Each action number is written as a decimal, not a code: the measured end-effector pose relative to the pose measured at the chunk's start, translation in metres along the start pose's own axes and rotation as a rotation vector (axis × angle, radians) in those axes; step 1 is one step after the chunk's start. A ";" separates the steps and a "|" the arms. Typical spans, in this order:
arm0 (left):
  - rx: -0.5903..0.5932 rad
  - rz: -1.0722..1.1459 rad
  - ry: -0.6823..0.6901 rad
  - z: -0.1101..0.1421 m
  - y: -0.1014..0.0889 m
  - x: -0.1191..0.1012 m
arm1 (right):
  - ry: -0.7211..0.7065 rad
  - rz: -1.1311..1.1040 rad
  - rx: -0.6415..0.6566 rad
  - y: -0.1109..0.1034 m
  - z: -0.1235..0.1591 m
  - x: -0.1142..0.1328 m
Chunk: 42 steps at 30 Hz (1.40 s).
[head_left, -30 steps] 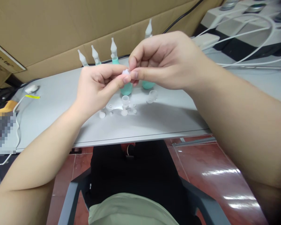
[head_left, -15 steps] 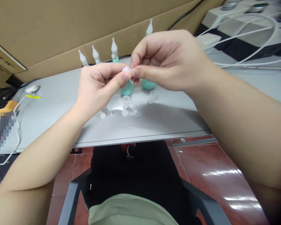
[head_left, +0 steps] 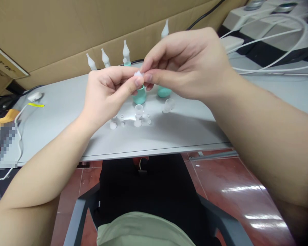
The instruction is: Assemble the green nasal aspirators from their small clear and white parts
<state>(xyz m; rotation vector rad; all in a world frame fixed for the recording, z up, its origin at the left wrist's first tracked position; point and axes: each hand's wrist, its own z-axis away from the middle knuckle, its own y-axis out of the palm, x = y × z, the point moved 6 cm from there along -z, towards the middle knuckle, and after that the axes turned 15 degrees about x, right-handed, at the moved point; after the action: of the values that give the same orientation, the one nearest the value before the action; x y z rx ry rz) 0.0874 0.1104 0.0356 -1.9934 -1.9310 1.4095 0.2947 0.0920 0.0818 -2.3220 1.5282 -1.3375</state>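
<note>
Between the fingertips of my left hand (head_left: 112,85) is a small whitish translucent plastic piece (head_left: 138,73), pinched by thumb and forefinger. My right hand (head_left: 181,65) is closed, its thumb and forefinger pressed together at the right side of that same piece. Just below and behind the fingers stands a mint-green bulb (head_left: 139,97) with an open top. A second green bulb (head_left: 164,91) is partly covered by my right hand. A clear plastic cup (head_left: 139,110) and small round white pieces (head_left: 138,123) lie in front of the bulbs.
Behind my hands stand white pointed nozzles (head_left: 126,51), one on a green base. Another clear cup (head_left: 168,105) lies to the right on the grey table (head_left: 66,102). Cardboard (head_left: 66,30) rises behind. White cables (head_left: 269,65) and a machine (head_left: 261,27) are at right.
My right hand has shifted slightly upward, its fingers still at the piece. My left hand keeps its pinch, almost unmoved. The things on the table stay in place.
</note>
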 end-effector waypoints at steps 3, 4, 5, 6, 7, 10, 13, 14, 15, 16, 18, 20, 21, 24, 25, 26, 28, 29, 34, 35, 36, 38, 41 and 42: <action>0.008 -0.011 -0.037 0.000 0.004 0.013 | 0.030 0.035 -0.008 -0.001 0.001 -0.001; 0.005 -0.013 -0.044 0.001 0.004 0.011 | 0.040 0.030 0.012 0.000 0.001 -0.002; 0.002 -0.010 -0.044 0.002 0.005 0.007 | 0.054 0.017 0.036 0.001 0.001 -0.003; -0.001 -0.004 -0.042 0.002 0.005 0.001 | 0.072 -0.001 0.059 0.002 0.001 -0.004; -0.003 0.006 -0.046 0.002 0.006 -0.006 | 0.084 -0.022 0.079 0.003 0.000 -0.004; -0.003 0.033 -0.082 0.001 0.007 -0.023 | 0.081 -0.041 0.095 0.006 0.000 -0.003; -0.044 0.012 -0.087 0.001 0.007 -0.026 | 0.050 -0.004 0.022 0.006 0.002 -0.002; -0.057 0.000 -0.080 0.001 0.007 -0.026 | 0.036 -0.004 -0.007 0.006 0.002 -0.002; -0.067 -0.010 -0.073 0.001 0.008 -0.025 | 0.016 -0.012 -0.025 0.006 0.003 -0.002; -0.074 -0.015 -0.067 0.002 0.009 -0.024 | 0.001 -0.021 -0.033 0.007 0.003 -0.002; -0.097 -0.018 -0.060 0.004 0.009 -0.025 | -0.015 -0.024 -0.036 0.008 0.004 -0.003; -0.121 -0.026 -0.064 0.006 0.009 -0.028 | -0.019 -0.016 -0.030 0.008 0.004 -0.004; -0.123 -0.035 -0.069 0.006 0.009 -0.029 | -0.020 -0.014 -0.024 0.007 0.004 -0.003; -0.109 -0.062 -0.073 0.006 0.009 -0.032 | -0.040 0.007 -0.009 0.006 0.004 0.001; -0.104 -0.065 -0.079 0.005 0.009 -0.032 | -0.038 0.027 -0.007 0.006 0.005 0.002; -0.103 -0.064 -0.088 0.005 0.008 -0.032 | -0.024 0.051 0.000 0.005 0.005 0.004; -0.106 -0.057 -0.110 0.005 0.006 -0.031 | 0.020 0.096 0.018 0.005 0.006 0.005; -0.107 -0.052 -0.120 0.006 0.004 -0.031 | 0.041 0.111 0.029 0.005 0.006 0.006; -0.089 -0.043 -0.144 0.010 0.001 -0.034 | 0.040 0.114 0.036 0.002 0.007 0.013; -0.080 -0.043 -0.148 0.010 0.001 -0.034 | 0.033 0.111 0.038 0.001 0.007 0.014; -0.071 -0.044 -0.151 0.011 0.002 -0.034 | 0.026 0.110 0.035 0.001 0.007 0.015; -0.051 -0.049 -0.156 0.010 0.003 -0.033 | 0.030 0.107 0.015 -0.001 0.007 0.016; -0.026 -0.061 -0.153 0.009 0.005 -0.031 | 0.069 0.100 -0.031 -0.003 0.007 0.015; -0.020 -0.071 -0.152 0.009 0.005 -0.030 | 0.087 0.100 -0.039 -0.003 0.007 0.014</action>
<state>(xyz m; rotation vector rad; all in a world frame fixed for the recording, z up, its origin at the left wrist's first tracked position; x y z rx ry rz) 0.0915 0.0804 0.0444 -1.8550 -2.0610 1.5725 0.3034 0.0798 0.0874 -2.2037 1.6859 -1.4141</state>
